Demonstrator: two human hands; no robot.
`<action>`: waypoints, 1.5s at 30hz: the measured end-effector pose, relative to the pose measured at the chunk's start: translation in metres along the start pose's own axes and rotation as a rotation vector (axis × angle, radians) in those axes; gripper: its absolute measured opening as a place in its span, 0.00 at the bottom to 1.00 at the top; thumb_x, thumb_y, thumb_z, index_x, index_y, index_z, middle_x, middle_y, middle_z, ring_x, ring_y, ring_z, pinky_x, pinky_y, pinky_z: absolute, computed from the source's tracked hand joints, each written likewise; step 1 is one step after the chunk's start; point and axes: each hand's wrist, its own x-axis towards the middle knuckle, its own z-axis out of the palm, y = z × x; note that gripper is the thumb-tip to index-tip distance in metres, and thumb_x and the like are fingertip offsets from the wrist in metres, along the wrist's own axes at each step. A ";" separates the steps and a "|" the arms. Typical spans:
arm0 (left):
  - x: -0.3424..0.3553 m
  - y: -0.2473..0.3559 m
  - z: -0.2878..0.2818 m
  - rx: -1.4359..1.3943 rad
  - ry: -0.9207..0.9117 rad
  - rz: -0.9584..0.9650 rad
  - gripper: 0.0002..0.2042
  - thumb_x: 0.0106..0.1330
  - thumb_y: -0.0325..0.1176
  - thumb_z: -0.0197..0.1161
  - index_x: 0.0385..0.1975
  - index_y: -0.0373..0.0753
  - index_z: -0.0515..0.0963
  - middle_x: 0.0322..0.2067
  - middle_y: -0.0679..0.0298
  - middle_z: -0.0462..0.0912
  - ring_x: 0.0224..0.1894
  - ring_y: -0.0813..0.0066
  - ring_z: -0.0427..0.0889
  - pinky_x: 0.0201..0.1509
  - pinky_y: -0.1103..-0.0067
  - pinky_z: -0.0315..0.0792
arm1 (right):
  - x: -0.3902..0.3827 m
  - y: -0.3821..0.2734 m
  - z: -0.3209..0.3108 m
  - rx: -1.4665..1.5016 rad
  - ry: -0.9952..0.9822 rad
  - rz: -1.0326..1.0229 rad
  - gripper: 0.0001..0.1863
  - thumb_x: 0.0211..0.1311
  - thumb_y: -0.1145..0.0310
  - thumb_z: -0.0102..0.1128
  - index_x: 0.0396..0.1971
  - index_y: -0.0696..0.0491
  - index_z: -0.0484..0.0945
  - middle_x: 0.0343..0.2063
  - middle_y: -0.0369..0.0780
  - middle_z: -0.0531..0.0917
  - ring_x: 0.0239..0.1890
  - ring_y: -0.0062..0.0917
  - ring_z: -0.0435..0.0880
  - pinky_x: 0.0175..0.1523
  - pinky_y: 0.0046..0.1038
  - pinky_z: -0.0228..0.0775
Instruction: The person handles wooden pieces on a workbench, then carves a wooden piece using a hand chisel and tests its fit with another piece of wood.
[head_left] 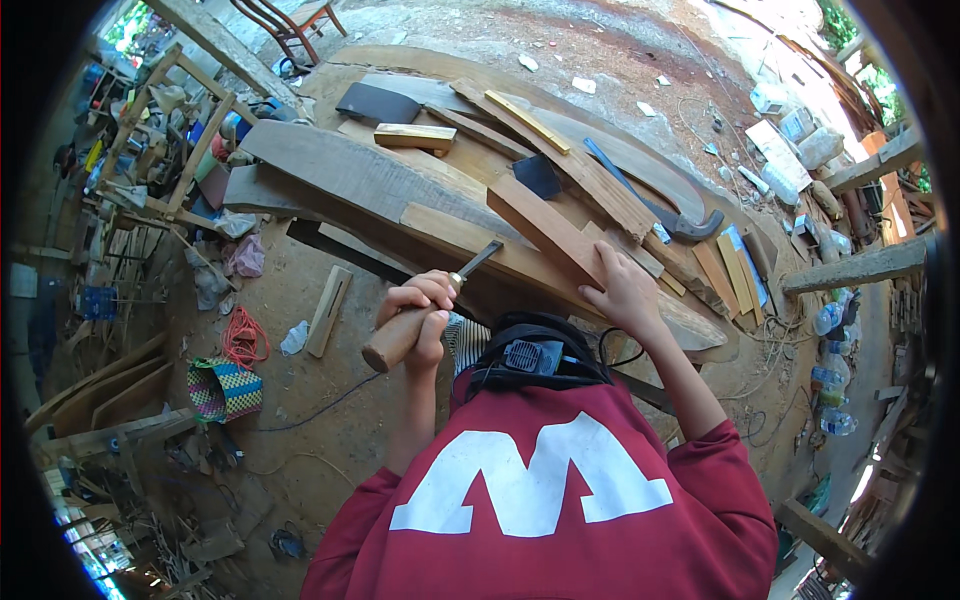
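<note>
My left hand (418, 305) is wrapped round the thick wooden handle of a chisel (394, 340). Its metal blade points up and right, over the near edge of a pale wooden strip (450, 232). My right hand (630, 292) grips the near end of a brown wooden block (540, 222), thumb on the near side and fingers over the top. The block slants across a heavy wooden bench (330, 165) made of thick beams. Part of the block's near end is hidden under my right hand.
Farther across the bench lie a long plank (570, 165), a short pale block (415, 136), dark flat pieces (378, 103) and a tool with a blue handle and dark curved head (690, 226). A woven basket (225, 390) and red cord (243, 338) are on the left floor; plastic bottles (838, 420) line the right.
</note>
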 end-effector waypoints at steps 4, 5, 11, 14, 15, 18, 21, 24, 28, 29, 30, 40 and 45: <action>-0.016 0.006 0.008 0.198 0.022 -0.058 0.10 0.47 0.21 0.54 0.30 0.36 0.63 0.31 0.52 0.76 0.40 0.60 0.77 0.53 0.64 0.68 | 0.001 -0.004 0.001 -0.084 -0.008 0.011 0.39 0.38 0.57 0.70 0.52 0.53 0.62 0.40 0.47 0.77 0.43 0.40 0.77 0.44 0.36 0.69; -0.020 0.010 0.006 0.256 -0.021 -0.111 0.10 0.49 0.23 0.56 0.32 0.35 0.67 0.41 0.45 0.76 0.48 0.55 0.75 0.55 0.64 0.66 | 0.000 -0.005 0.001 -0.095 -0.025 0.021 0.39 0.38 0.57 0.70 0.52 0.53 0.62 0.40 0.47 0.77 0.43 0.40 0.77 0.44 0.36 0.69; -0.049 0.024 -0.007 0.307 -0.045 -0.198 0.14 0.50 0.23 0.51 0.39 0.38 0.63 0.50 0.36 0.68 0.54 0.50 0.69 0.59 0.62 0.62 | -0.009 -0.011 0.007 -0.112 0.039 0.002 0.41 0.35 0.60 0.72 0.52 0.50 0.62 0.33 0.44 0.77 0.37 0.39 0.79 0.36 0.37 0.70; -0.054 0.021 -0.012 0.290 -0.064 -0.160 0.15 0.51 0.22 0.51 0.39 0.38 0.63 0.50 0.36 0.68 0.54 0.49 0.69 0.59 0.62 0.63 | -0.012 -0.011 0.011 -0.135 0.096 -0.003 0.38 0.36 0.62 0.70 0.52 0.49 0.63 0.33 0.43 0.77 0.37 0.37 0.79 0.35 0.36 0.72; -0.054 0.020 -0.012 0.295 -0.071 -0.141 0.15 0.51 0.22 0.50 0.40 0.39 0.62 0.50 0.36 0.68 0.54 0.49 0.69 0.59 0.62 0.63 | -0.013 -0.011 0.012 -0.133 0.101 -0.003 0.38 0.36 0.62 0.70 0.52 0.49 0.63 0.33 0.43 0.77 0.37 0.37 0.79 0.35 0.36 0.72; -0.053 0.016 -0.011 0.287 -0.080 -0.098 0.15 0.51 0.22 0.50 0.39 0.39 0.62 0.50 0.36 0.68 0.54 0.49 0.69 0.58 0.62 0.63 | -0.012 -0.010 0.013 -0.131 0.112 0.000 0.39 0.36 0.62 0.71 0.52 0.49 0.62 0.32 0.42 0.76 0.35 0.37 0.78 0.35 0.36 0.71; -0.049 0.013 -0.010 0.292 -0.071 -0.109 0.15 0.51 0.23 0.51 0.39 0.39 0.62 0.49 0.36 0.68 0.53 0.49 0.70 0.58 0.61 0.64 | -0.012 -0.010 0.013 -0.123 0.118 -0.001 0.41 0.35 0.62 0.72 0.53 0.50 0.62 0.31 0.42 0.76 0.35 0.38 0.78 0.35 0.36 0.70; -0.045 0.012 -0.011 0.293 -0.081 -0.153 0.15 0.50 0.23 0.51 0.39 0.39 0.62 0.49 0.37 0.69 0.53 0.49 0.70 0.57 0.61 0.64 | -0.012 -0.011 0.012 -0.116 0.119 -0.005 0.40 0.35 0.62 0.72 0.53 0.50 0.62 0.32 0.42 0.76 0.35 0.38 0.78 0.36 0.36 0.70; -0.042 0.013 -0.014 0.280 -0.093 -0.168 0.15 0.50 0.23 0.51 0.39 0.39 0.62 0.49 0.37 0.69 0.53 0.49 0.70 0.57 0.61 0.63 | -0.012 -0.011 0.011 -0.101 0.134 -0.016 0.40 0.36 0.62 0.71 0.53 0.50 0.62 0.32 0.42 0.76 0.36 0.38 0.78 0.36 0.36 0.70; -0.042 0.013 -0.014 0.276 -0.091 -0.165 0.15 0.50 0.23 0.51 0.39 0.39 0.62 0.49 0.37 0.69 0.53 0.50 0.70 0.57 0.61 0.63 | -0.012 -0.011 0.011 -0.110 0.115 -0.005 0.40 0.36 0.62 0.71 0.53 0.50 0.62 0.32 0.42 0.76 0.36 0.38 0.78 0.36 0.36 0.70; -0.042 0.013 -0.014 0.285 -0.076 -0.178 0.15 0.50 0.23 0.51 0.39 0.39 0.62 0.49 0.37 0.69 0.53 0.50 0.70 0.58 0.61 0.63 | -0.012 -0.011 0.011 -0.110 0.104 0.002 0.40 0.36 0.63 0.71 0.53 0.50 0.62 0.33 0.42 0.76 0.36 0.38 0.77 0.37 0.36 0.70; -0.040 0.016 -0.016 0.233 -0.040 -0.167 0.12 0.50 0.24 0.56 0.34 0.37 0.66 0.46 0.39 0.73 0.51 0.50 0.73 0.54 0.61 0.67 | -0.011 -0.009 0.012 -0.090 0.165 -0.041 0.38 0.36 0.63 0.70 0.52 0.49 0.64 0.31 0.42 0.75 0.34 0.36 0.78 0.35 0.35 0.71; -0.040 0.017 -0.016 0.294 -0.121 -0.171 0.14 0.50 0.23 0.51 0.39 0.39 0.62 0.49 0.36 0.68 0.54 0.50 0.70 0.58 0.61 0.62 | -0.011 -0.009 0.012 -0.102 0.144 -0.029 0.38 0.35 0.63 0.70 0.52 0.49 0.64 0.30 0.42 0.75 0.34 0.36 0.78 0.35 0.35 0.71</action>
